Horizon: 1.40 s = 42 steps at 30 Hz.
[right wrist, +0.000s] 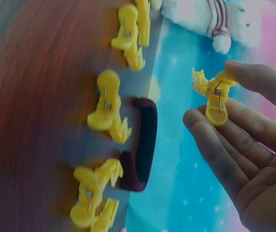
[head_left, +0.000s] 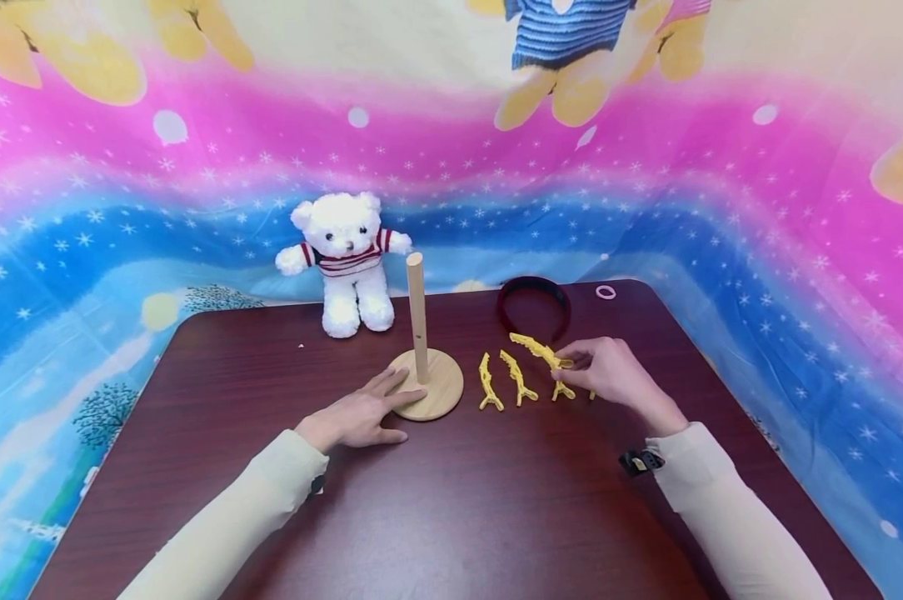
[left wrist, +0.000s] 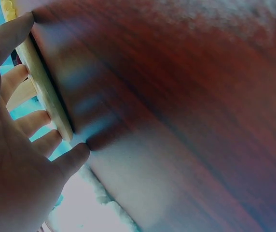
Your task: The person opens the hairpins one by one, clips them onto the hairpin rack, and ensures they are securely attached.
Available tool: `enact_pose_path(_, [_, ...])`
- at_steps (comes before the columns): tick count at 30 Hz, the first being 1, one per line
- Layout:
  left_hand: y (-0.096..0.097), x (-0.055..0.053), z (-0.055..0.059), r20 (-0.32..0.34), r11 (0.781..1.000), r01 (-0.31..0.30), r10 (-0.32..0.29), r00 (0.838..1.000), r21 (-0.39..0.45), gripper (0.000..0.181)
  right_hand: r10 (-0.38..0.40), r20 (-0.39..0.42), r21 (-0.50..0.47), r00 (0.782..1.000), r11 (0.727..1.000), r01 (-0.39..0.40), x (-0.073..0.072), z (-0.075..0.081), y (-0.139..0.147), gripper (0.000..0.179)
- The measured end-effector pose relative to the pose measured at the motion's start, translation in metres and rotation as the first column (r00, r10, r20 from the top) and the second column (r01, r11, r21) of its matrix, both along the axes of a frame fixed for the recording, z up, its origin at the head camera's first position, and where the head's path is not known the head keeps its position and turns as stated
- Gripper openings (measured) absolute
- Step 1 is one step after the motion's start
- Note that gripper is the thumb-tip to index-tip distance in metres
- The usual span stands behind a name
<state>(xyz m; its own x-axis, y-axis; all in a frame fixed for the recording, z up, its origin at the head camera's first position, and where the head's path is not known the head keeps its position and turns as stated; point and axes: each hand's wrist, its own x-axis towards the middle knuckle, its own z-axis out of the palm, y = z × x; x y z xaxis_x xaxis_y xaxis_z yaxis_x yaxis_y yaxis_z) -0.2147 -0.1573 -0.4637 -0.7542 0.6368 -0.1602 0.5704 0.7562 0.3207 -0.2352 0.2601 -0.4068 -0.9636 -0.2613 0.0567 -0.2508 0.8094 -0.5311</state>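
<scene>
My left hand (head_left: pixel 357 414) rests with spread, straight fingers on the round base (head_left: pixel 446 387) of a wooden stand, left of its upright post (head_left: pixel 417 308). In the left wrist view, the fingers reach the edge of the base (left wrist: pixel 48 92), the thumb and little finger lying outside it. Between thumb and fingers, my right hand (head_left: pixel 616 371) pinches a yellow hair clip (right wrist: pixel 217 104) by its handle end, raised over the table. Several similar hair clips (head_left: pixel 489 385) lie in a row under and beside it, one partly hidden by the right hand.
A dark red headband (head_left: pixel 534 282) sits behind the clips, with a small pink hair tie (head_left: pixel 606 287) to its right. At the back left, a white teddy bear (head_left: pixel 350 265) in a striped sweater leans by the printed cloth backdrop (head_left: pixel 451 179). Everything stands on a dark brown table (head_left: pixel 459 517).
</scene>
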Motion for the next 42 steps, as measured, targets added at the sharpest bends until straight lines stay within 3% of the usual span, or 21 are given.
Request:
enact_pose_path(10, [0.0, 0.0, -0.001, -0.003, 1.0, 0.0, 0.0, 1.0, 0.002, 0.072, 0.066, -0.042, 0.01, 0.997, 0.998, -0.066, 0.004, -0.002, -0.029, 0.031])
enact_pose_path(21, [0.0, 0.0, -0.002, 0.002, 1.0, -0.005, 0.005, 1.0, -0.009, 0.072, 0.147, -0.017, -0.025, 0.989, 0.989, -0.147, 0.008, -0.003, -0.056, 0.03])
enact_pose_path(42, [-0.001, -0.002, -0.002, -0.002, 1.0, 0.001, -0.001, 1.0, -0.016, 0.073, 0.215, -0.082, -0.034, 0.973, 0.975, -0.218, 0.008, -0.007, -0.092, 0.026])
